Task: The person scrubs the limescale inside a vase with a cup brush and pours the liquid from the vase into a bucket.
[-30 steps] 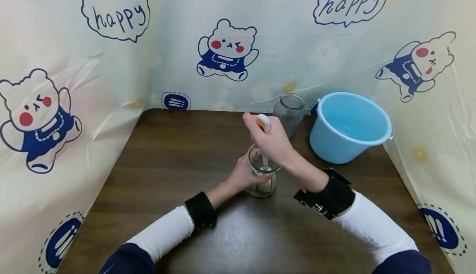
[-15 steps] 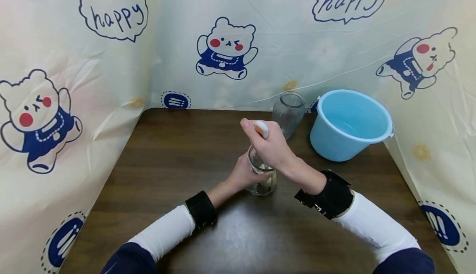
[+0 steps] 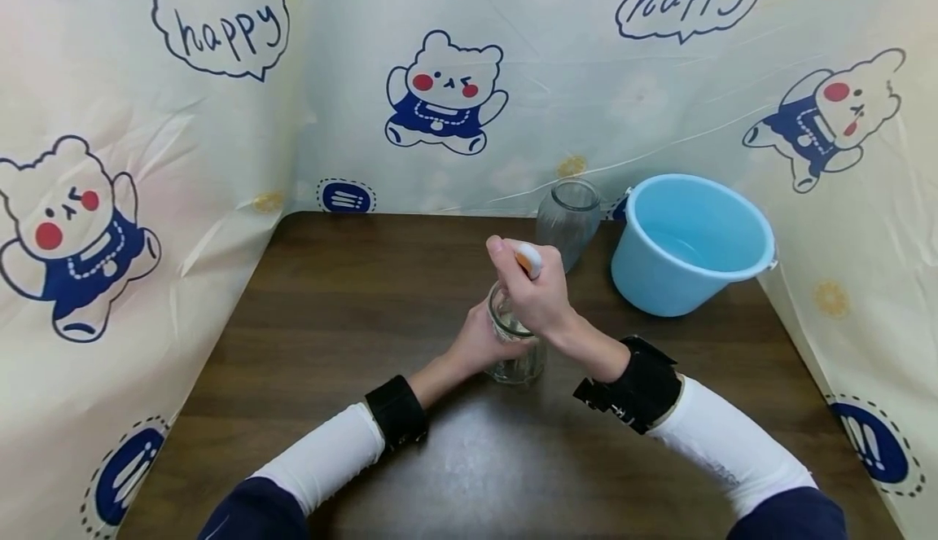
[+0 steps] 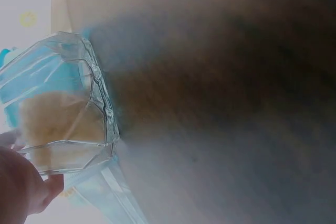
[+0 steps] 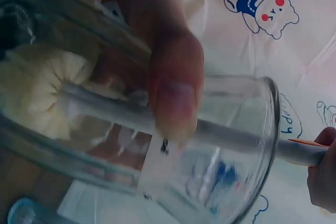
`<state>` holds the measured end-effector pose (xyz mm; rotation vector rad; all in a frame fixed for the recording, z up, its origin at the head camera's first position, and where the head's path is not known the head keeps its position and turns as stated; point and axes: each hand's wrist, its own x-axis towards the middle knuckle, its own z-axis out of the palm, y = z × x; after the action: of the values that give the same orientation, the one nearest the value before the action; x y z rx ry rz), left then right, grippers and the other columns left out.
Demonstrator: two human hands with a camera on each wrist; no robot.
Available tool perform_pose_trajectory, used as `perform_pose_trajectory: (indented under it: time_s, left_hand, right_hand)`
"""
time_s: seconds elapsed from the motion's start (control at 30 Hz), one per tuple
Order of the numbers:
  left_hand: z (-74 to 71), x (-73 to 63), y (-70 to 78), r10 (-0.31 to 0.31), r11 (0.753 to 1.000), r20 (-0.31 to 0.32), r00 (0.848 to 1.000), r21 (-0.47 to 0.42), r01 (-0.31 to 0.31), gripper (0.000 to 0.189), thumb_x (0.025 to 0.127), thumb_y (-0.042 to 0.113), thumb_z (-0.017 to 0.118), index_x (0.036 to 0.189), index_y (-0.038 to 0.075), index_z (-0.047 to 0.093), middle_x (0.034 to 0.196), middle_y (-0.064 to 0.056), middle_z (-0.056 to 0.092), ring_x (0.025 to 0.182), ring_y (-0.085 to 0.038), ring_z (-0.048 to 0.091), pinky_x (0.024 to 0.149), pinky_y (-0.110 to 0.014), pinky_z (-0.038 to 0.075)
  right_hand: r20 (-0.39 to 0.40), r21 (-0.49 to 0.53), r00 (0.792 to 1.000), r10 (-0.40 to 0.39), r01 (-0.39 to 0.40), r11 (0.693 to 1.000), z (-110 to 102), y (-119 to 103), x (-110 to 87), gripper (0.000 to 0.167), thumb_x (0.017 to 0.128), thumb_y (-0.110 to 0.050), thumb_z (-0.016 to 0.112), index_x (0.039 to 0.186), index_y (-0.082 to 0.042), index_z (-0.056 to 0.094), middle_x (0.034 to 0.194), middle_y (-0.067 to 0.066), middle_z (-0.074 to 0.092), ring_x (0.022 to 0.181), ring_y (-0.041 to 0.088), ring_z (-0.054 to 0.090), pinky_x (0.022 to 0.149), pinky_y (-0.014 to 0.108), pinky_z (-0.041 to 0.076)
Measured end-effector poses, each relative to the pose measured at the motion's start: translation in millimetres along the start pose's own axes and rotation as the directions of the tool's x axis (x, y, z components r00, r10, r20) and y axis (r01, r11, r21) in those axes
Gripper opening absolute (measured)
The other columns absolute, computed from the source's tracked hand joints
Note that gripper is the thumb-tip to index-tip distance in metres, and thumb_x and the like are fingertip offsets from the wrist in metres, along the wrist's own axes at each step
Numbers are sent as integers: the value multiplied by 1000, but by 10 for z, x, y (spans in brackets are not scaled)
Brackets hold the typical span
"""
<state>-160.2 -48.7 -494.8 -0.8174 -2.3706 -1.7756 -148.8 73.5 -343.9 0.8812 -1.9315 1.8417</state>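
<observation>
My left hand [image 3: 479,340] grips a clear glass jar [image 3: 516,370] round its side, above the table. In my right hand [image 3: 542,300] is the handle of a sponge bottle brush [image 3: 529,261], white with orange at its end; the fist wraps it over the jar's mouth. The grey stem runs down through the mouth, and a pale yellow sponge head [image 5: 42,87] sits deep inside, as the right wrist view shows. Through the faceted glass in the left wrist view, the sponge appears near the jar's base. My left thumb [image 5: 176,95] lies across the jar and a white label strip.
A second glass jar [image 3: 570,218] stands at the table's back edge. To its right is a light blue bucket [image 3: 663,279]. The dark wooden table [image 3: 352,304] is bordered by a printed cloth [image 3: 454,2] at the back and sides.
My right hand has gone down with the brush, then shifted slightly right. The stem, visible at the mouth a second ago, is now hidden in the head view. My left hand keeps its hold.
</observation>
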Motion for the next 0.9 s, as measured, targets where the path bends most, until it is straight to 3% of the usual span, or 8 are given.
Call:
perform_pose_trajectory:
  time_s: [0.07, 0.2, 0.37, 0.6, 0.77, 0.9]
  left_hand:
    - [4, 11, -3, -1, 1000, -1, 1000, 2, 1, 86, 77, 13, 88, 150, 3, 43, 136, -15, 62, 115, -26, 65, 99, -36, 55]
    - [6, 21, -7, 6, 1000, -18, 1000, -20, -6, 80, 76, 13, 90, 144, 3, 48, 130, -14, 66, 109, -25, 67, 95, -35, 56]
    - [7, 14, -35, 25, 999, -21, 999, -41, -25, 73, 75, 11, 91, 139, 8, 55, 126, -9, 67, 107, -21, 68, 94, -34, 57]
    - [26, 3, -30, 32, 998, -48, 998, -61, -35, 71, 73, 9, 91, 136, 7, 58, 125, -10, 69, 110, -21, 67, 96, -34, 56]
    - [42, 22, -25, 29, 996, -57, 998, -85, -33, 73, 72, 8, 92, 137, 5, 58, 124, -15, 69, 111, -31, 68, 97, -44, 56]
    - [46, 30, -31, 54, 995, -66, 996, -85, -59, 72, 72, 7, 92, 136, 2, 58, 120, -17, 70, 107, -35, 68, 93, -51, 57]
  right_hand:
    - [0, 48, 1000, 4, -4, 999, 3, -7, -2, 55, 106, -29, 54, 58, -5, 43, 49, -1, 38, 40, 14, 34, 41, 28, 25]
    - [19, 133, 996, 88, -90, 987, -30, -58, 9, 55, 106, -29, 53, 58, -4, 43, 50, 1, 37, 41, 16, 34, 41, 27, 27]
    - [35, 116, 985, 167, -170, 979, -108, -123, -1, 52, 106, -26, 53, 59, -5, 45, 50, 2, 38, 41, 19, 35, 40, 28, 29]
    - [-18, -7, 999, 40, -40, 999, -143, -84, -102, 49, 106, -19, 52, 58, -8, 46, 51, -1, 41, 42, 15, 36, 42, 28, 26]
    - [-76, 88, 997, -17, 24, 996, -126, -22, -114, 51, 106, -18, 51, 57, -6, 42, 49, 0, 37, 41, 13, 34, 41, 27, 28]
    - [-30, 142, 999, 12, -8, 990, -130, -35, -111, 52, 106, -21, 50, 56, -6, 42, 49, 3, 37, 41, 18, 35, 40, 28, 30]
